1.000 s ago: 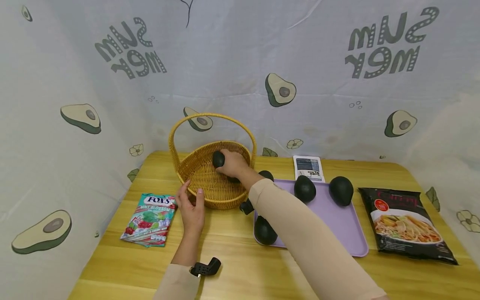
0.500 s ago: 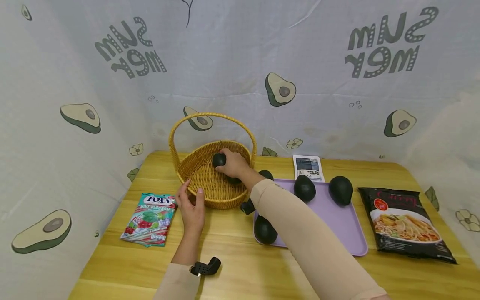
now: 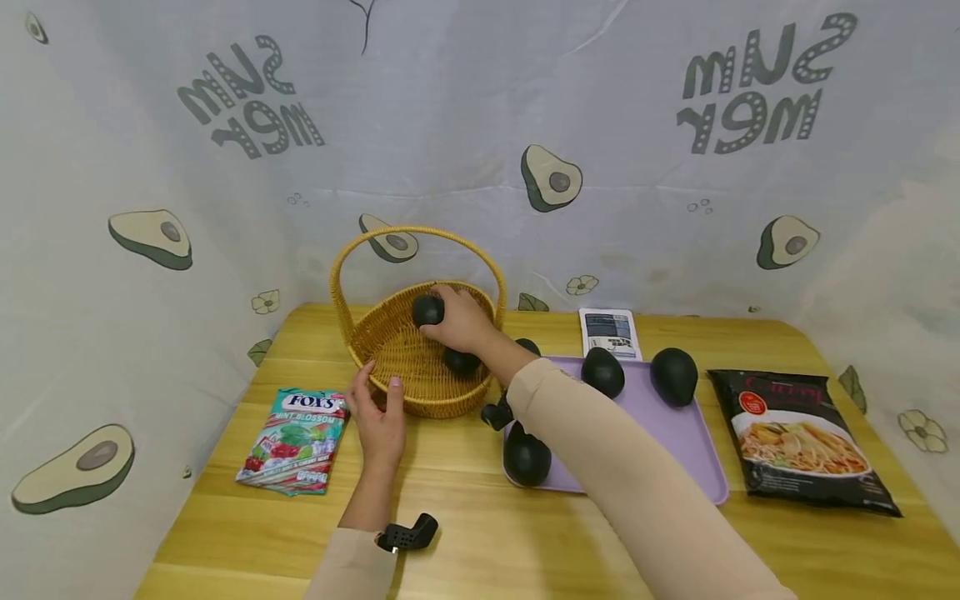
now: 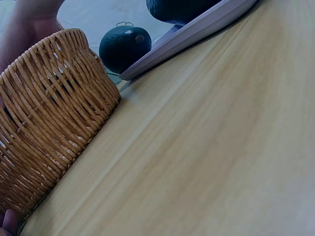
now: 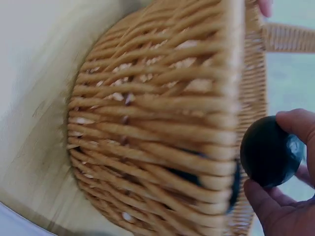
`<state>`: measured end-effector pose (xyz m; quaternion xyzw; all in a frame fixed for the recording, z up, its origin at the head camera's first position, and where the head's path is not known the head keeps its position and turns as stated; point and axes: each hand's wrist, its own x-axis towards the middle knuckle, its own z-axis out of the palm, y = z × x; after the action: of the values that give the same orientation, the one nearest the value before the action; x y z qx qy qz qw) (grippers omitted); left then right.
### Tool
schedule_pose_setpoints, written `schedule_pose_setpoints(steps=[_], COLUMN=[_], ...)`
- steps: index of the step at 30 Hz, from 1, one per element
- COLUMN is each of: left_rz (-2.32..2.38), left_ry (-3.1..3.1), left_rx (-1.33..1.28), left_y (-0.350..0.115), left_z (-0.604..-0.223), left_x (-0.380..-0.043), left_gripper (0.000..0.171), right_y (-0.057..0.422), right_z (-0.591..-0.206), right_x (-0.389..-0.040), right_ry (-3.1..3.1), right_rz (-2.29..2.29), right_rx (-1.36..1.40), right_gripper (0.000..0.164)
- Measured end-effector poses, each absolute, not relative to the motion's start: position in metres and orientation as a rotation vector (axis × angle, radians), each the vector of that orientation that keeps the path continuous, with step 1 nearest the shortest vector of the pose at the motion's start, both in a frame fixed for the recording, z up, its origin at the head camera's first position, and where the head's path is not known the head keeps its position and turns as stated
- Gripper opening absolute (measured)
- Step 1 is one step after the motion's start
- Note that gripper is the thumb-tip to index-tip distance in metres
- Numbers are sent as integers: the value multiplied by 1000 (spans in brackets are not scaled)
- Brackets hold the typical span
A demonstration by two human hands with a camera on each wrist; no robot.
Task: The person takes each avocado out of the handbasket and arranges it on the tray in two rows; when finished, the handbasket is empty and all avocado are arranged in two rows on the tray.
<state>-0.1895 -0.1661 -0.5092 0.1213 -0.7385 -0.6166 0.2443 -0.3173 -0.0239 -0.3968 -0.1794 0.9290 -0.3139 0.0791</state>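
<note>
R hand [image 3: 459, 321] over wicker basket [image 3: 442, 407], w/ grip wrapped on a dk-green avocado [image 3: 427, 310]: thumb on one side, curled fingers on the other (cf. R wrist view). Held avocado lies inside the rim outline, toward the far side; contact w/ the wicker can't be told. Second avocado [image 3: 461, 362] rests in the basket, R side, below R hand; also glimpsed thru the weave in R wrist view.

L hand [image 3: 381, 425] at basket's near L edge, its grip spread wide, thumb & forefinger apart, fingertips against the wicker; no loose item held. Basket base sits on wooden tabletop [image 3: 465, 508], arched handle up.

To R, a lilac tray [image 3: 675, 433] w/ dk avocados: one at near L corner [image 3: 527, 455], two along the far edge [image 3: 603, 372] [image 3: 673, 377], & one at far L corner [image 3: 528, 345], partly hidden by R arm. Behind tray, a white packet [image 3: 609, 332]; R of it, a blk noodle pack [image 3: 802, 442]. L of L hand, a FOX'S candy bag [image 3: 294, 442], lying flat. Backdrop: pale cloth [image 3: 450, 125] w/ avocado prints & mirrored "summer" lettering.
</note>
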Motion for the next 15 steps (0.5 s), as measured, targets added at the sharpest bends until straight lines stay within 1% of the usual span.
schedule_pose_setpoints(steps=[4,10,15], left_rz=[-1670,-1682,-1690], left_ry=[-2010,-2012,-2010], left_rx=[320,325,324], left_y=[-167,-167,-166], left_z=[-509,-509,-509], left_x=[-189,-188,-188], left_gripper=[48,48,50], right_y=[-23,-15,-1], right_z=[-386,-373,-368], right_x=[-310,-292,-274], right_ry=[2787,2805,2789], right_rz=[-951,-997,-1104], right_rx=[-530,-557,-562], right_gripper=[83,75,75])
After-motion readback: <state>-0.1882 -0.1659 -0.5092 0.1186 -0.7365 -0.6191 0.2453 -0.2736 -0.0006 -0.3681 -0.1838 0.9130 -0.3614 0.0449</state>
